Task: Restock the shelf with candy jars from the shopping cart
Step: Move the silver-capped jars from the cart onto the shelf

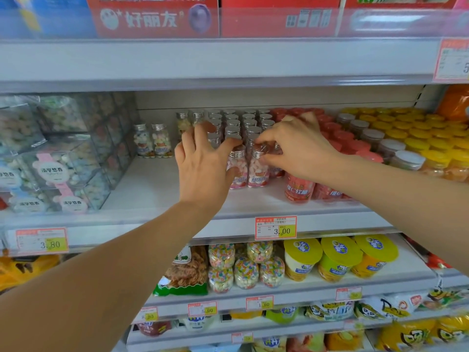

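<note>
Fingers [200,138] of the left hand [203,168] are spread and curled around the front-left pink candy jar [238,168], thumb pressed on its label side and fingertips reaching over the silver caps behind it. Right hand [297,151] comes in from 3 o'clock, its thumb and forefinger pinched on the silver cap of the neighbouring pink candy jar [257,171], the other fingers lying across the red-lidded jars [340,138] further back.

Both jars stand upright and touching each other at the front of a dense block of silver-capped jars [243,123] in the middle of the shelf [152,189]. At 9 o'clock from that block stand 2 separate jars with mixed-colour sweets [152,142], with bare shelf in front of them. Further toward 9 o'clock sit clear boxes with pink bands [55,174]. At 3 o'clock, beyond the red lids, are rows of yellow-lidded tubs [416,133]. A price tag reading 3.00 [276,227] hangs on the shelf edge at 6 o'clock from the hands; another reading 3.80 [42,241] is toward 8 o'clock.
</note>
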Tool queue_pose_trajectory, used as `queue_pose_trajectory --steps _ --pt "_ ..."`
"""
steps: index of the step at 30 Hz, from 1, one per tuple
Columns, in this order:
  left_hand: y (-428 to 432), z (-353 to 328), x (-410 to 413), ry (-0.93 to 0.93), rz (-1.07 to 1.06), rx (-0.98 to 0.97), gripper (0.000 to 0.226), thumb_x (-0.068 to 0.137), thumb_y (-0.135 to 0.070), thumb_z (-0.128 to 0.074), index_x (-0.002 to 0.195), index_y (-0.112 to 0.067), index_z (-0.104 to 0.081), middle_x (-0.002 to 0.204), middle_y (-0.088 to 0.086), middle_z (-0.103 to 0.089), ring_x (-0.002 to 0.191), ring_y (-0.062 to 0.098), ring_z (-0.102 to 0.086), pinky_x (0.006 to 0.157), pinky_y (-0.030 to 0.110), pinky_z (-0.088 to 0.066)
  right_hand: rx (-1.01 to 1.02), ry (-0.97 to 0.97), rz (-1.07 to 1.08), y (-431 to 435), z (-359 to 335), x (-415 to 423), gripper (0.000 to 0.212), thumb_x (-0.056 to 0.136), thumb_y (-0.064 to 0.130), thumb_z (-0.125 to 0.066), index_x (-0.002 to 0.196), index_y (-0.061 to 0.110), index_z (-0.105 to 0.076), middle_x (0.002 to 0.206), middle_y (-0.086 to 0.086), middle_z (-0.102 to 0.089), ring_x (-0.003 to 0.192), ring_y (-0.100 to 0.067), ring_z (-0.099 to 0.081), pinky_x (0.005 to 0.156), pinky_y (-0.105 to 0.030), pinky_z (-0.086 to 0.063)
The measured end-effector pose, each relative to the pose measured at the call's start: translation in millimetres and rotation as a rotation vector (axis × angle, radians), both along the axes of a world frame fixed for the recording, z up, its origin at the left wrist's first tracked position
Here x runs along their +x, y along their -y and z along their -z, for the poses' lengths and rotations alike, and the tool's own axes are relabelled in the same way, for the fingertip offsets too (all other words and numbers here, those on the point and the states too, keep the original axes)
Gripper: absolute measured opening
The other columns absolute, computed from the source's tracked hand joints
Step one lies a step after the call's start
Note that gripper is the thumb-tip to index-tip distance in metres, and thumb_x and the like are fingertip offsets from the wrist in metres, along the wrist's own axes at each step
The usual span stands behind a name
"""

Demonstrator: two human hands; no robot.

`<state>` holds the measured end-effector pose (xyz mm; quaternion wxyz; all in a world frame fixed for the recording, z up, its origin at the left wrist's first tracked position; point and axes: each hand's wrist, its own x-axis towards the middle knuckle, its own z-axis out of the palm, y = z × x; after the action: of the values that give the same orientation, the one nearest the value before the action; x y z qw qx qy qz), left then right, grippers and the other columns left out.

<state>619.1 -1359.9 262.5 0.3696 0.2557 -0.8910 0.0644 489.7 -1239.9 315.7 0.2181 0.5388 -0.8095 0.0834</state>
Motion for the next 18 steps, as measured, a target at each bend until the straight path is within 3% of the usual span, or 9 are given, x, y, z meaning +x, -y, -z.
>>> queue_pose_trajectory --steps 6,9,11,14,18 --pt "-1 3 5 -0.057 0.028 0.016 0.055 0.075 -0.03 -0.078 0.125 -0.028 -0.057 0.127 0.018 -0.047 0.111 0.039 -0.044 0.087 0.048 -0.038 0.039 -0.045 0.018 0 6 0 0.04 0.085 0.045 -0.062 0.12 0.027 -0.063 0.118 0.001 -0.061 0.115 -0.022 -0.045 0.09 -0.038 -0.026" --pt "-5 5 20 -0.108 0.047 0.015 0.052 0.081 -0.03 -0.069 0.13 -0.026 -0.052 0.125 0.014 -0.044 0.109 0.034 -0.04 0.086 0.043 -0.035 -0.068 -0.05 -0.066 -6 7 12 0.042 0.086 0.037 -0.064 0.126 0.023 -0.062 0.121 -0.001 -0.06 0.116 -0.025 -0.047 0.093 -0.039 -0.031" --pt "-5 8 38 -0.151 0.057 0.024 0.045 0.084 -0.028 -0.059 0.129 -0.023 -0.051 0.122 0.011 -0.042 0.106 0.029 -0.036 0.083 0.037 -0.031 -0.175 -0.021 -0.195 -9 10 29 0.039 0.085 0.03 -0.065 0.122 0.017 -0.065 0.114 -0.004 -0.064 0.106 -0.03 -0.056 0.088 -0.041 -0.04" --pt "-4 17 76 -0.222 0.076 0.086 0.038 0.084 -0.024 -0.052 0.122 -0.018 -0.052 0.117 0.007 -0.043 0.104 0.027 -0.039 0.082 0.034 -0.031 -0.275 0.07 -0.377 -11 25 71 0.03 0.088 0.026 -0.057 0.113 0.014 -0.068 0.106 -0.002 -0.064 0.096 -0.025 -0.061 0.081 -0.038 -0.048" --pt "0 48 143 -0.263 0.127 0.206 0.029 0.084 -0.018 -0.046 0.112 -0.012 -0.054 0.103 0.003 -0.051 0.094 0.022 -0.046 0.081 0.034 -0.037 -0.192 0.301 -0.534 -6 67 138 0.026 0.093 0.031 -0.048 0.104 0.019 -0.068 0.095 0.007 -0.064 0.083 -0.012 -0.061 0.067 -0.03 -0.05"
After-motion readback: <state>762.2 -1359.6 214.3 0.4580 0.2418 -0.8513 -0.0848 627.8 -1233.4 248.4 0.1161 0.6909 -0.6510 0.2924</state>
